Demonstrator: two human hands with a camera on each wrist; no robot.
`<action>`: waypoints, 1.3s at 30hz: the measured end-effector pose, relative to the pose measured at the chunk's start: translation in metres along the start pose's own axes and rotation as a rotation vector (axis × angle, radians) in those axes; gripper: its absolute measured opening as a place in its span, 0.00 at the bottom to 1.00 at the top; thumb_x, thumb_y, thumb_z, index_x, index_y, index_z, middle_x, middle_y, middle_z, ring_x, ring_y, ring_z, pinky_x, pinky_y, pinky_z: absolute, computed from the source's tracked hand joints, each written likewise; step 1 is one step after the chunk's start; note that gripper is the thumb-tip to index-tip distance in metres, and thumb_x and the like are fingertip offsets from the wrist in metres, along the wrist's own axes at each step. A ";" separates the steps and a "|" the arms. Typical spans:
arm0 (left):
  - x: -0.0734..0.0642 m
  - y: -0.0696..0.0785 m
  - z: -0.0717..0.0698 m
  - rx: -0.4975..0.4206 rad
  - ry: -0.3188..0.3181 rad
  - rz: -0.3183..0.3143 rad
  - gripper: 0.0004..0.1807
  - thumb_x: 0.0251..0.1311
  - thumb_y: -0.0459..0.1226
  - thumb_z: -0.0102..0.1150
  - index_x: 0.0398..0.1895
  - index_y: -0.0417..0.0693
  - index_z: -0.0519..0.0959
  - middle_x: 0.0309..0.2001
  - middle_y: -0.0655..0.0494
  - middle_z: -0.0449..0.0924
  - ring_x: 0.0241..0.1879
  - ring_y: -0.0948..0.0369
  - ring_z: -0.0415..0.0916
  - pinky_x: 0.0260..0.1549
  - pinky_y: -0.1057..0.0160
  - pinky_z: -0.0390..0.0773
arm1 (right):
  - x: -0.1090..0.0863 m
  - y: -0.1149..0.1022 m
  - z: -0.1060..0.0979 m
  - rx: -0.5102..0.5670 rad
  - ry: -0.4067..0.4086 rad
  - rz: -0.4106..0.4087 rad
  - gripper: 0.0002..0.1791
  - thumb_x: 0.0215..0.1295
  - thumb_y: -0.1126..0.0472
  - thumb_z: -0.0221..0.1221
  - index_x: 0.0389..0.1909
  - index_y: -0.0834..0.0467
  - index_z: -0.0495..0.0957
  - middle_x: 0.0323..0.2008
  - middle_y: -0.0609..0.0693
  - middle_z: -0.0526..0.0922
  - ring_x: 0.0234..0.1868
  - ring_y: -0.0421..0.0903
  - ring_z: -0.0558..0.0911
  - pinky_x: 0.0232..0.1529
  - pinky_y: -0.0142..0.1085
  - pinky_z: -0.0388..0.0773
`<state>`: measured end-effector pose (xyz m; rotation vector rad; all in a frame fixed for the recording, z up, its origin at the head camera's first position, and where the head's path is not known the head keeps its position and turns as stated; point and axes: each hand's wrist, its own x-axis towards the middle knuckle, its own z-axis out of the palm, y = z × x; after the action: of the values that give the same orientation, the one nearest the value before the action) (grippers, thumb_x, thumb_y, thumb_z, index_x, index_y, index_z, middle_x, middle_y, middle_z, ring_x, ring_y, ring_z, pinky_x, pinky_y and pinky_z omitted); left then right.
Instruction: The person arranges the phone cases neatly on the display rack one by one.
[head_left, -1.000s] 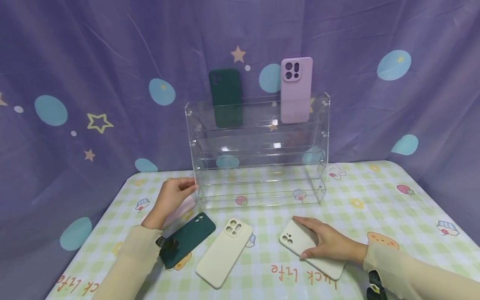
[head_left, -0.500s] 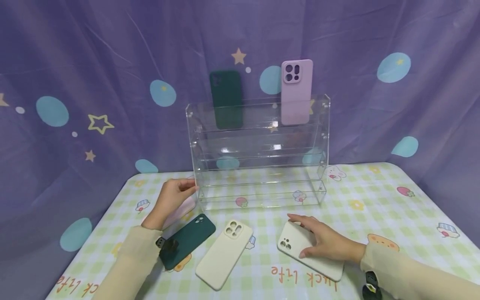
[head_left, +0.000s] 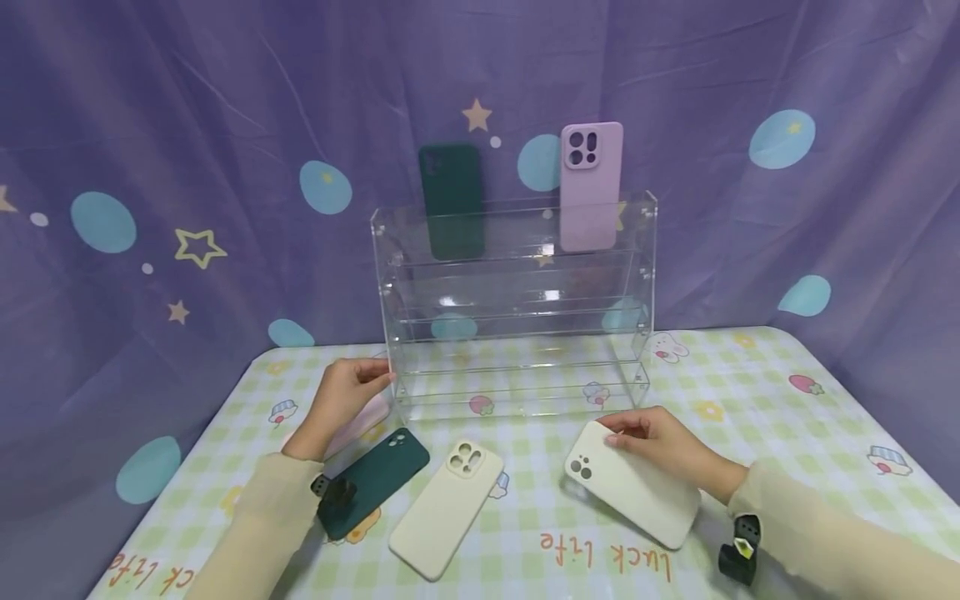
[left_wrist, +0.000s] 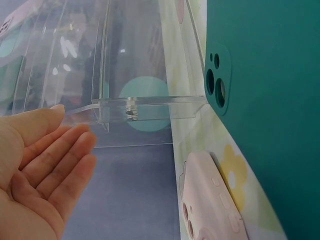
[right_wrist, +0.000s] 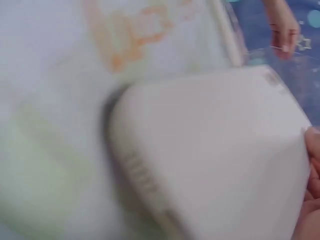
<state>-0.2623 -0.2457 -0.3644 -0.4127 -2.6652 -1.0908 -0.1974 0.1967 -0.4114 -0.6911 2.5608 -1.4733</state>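
Note:
My right hand [head_left: 660, 446] pinches a white phone case [head_left: 637, 492] by its far long edge, thumb on the back face. The case is tilted with that edge raised, close over the tablecloth; it fills much of the right wrist view. My left hand [head_left: 348, 396] holds the left side of a clear acrylic display rack [head_left: 517, 333]. In the left wrist view its thumb and fingers [left_wrist: 75, 150] meet at the rack's edge. A green phone case [head_left: 453, 204] and a purple phone case [head_left: 591, 187] stand on the rack's top tier.
A dark green phone case [head_left: 375, 483] and a cream phone case [head_left: 450, 508] lie before the rack. A pale pink phone case [left_wrist: 210, 200] lies under my left forearm. The checked tablecloth [head_left: 750, 417] ends at a purple curtain [head_left: 225, 125].
My right hand has shifted to the white phone case's far edge and tilted it up off the cloth. My left hand and the rack have stayed put.

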 end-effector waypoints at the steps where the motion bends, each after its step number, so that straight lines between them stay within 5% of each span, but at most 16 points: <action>1: 0.000 0.000 0.000 -0.001 -0.001 0.001 0.14 0.60 0.34 0.61 0.45 0.33 0.82 0.43 0.40 0.83 0.41 0.48 0.81 0.39 0.53 0.81 | 0.001 -0.003 -0.003 0.003 0.007 0.021 0.18 0.63 0.62 0.60 0.50 0.69 0.78 0.41 0.59 0.84 0.36 0.33 0.81 0.37 0.28 0.78; 6: 0.001 0.000 0.000 0.006 -0.009 -0.006 0.14 0.60 0.34 0.61 0.45 0.33 0.82 0.43 0.40 0.83 0.41 0.48 0.81 0.39 0.53 0.81 | 0.011 -0.025 -0.019 0.061 0.054 0.135 0.20 0.64 0.60 0.60 0.52 0.70 0.76 0.41 0.59 0.84 0.33 0.37 0.81 0.32 0.31 0.79; 10: 0.002 0.001 0.000 0.006 -0.007 -0.005 0.14 0.60 0.34 0.61 0.45 0.33 0.82 0.43 0.40 0.83 0.41 0.47 0.81 0.39 0.53 0.81 | 0.023 -0.047 -0.038 0.167 0.129 0.171 0.22 0.65 0.61 0.58 0.55 0.72 0.72 0.37 0.50 0.85 0.31 0.37 0.79 0.28 0.32 0.77; 14: 0.002 0.001 0.000 0.011 -0.008 -0.006 0.14 0.60 0.34 0.61 0.45 0.33 0.82 0.43 0.40 0.83 0.41 0.48 0.81 0.39 0.53 0.81 | 0.036 -0.069 -0.060 0.292 0.235 0.100 0.13 0.65 0.63 0.58 0.49 0.62 0.77 0.32 0.39 0.83 0.29 0.35 0.77 0.25 0.29 0.74; 18: 0.003 -0.002 0.001 0.020 -0.008 -0.010 0.14 0.60 0.35 0.61 0.45 0.34 0.82 0.43 0.41 0.83 0.41 0.48 0.81 0.39 0.53 0.81 | 0.053 -0.090 -0.081 0.508 0.350 -0.032 0.08 0.64 0.67 0.58 0.38 0.50 0.80 0.31 0.42 0.82 0.29 0.36 0.78 0.26 0.27 0.76; 21: 0.002 -0.003 0.000 0.027 -0.004 -0.010 0.14 0.60 0.35 0.61 0.45 0.35 0.82 0.43 0.41 0.83 0.41 0.49 0.82 0.39 0.53 0.81 | 0.067 -0.104 -0.096 0.651 0.427 -0.127 0.08 0.63 0.70 0.58 0.37 0.54 0.80 0.31 0.45 0.82 0.33 0.38 0.80 0.29 0.30 0.79; 28: 0.002 -0.002 -0.001 0.035 0.000 -0.010 0.14 0.60 0.35 0.62 0.45 0.34 0.82 0.43 0.41 0.83 0.41 0.48 0.82 0.38 0.53 0.81 | 0.102 -0.132 -0.120 0.748 0.652 -0.196 0.06 0.63 0.71 0.57 0.39 0.59 0.77 0.30 0.47 0.80 0.33 0.40 0.78 0.28 0.31 0.76; 39: 0.000 0.001 0.001 0.025 0.003 -0.001 0.13 0.59 0.33 0.62 0.44 0.33 0.82 0.42 0.40 0.83 0.40 0.49 0.82 0.37 0.55 0.81 | 0.143 -0.151 -0.133 0.910 0.829 -0.324 0.06 0.63 0.73 0.56 0.38 0.61 0.75 0.35 0.53 0.77 0.35 0.44 0.76 0.28 0.32 0.72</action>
<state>-0.2617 -0.2441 -0.3646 -0.4052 -2.6739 -1.0559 -0.3166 0.1753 -0.1965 -0.3787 1.7393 -3.2058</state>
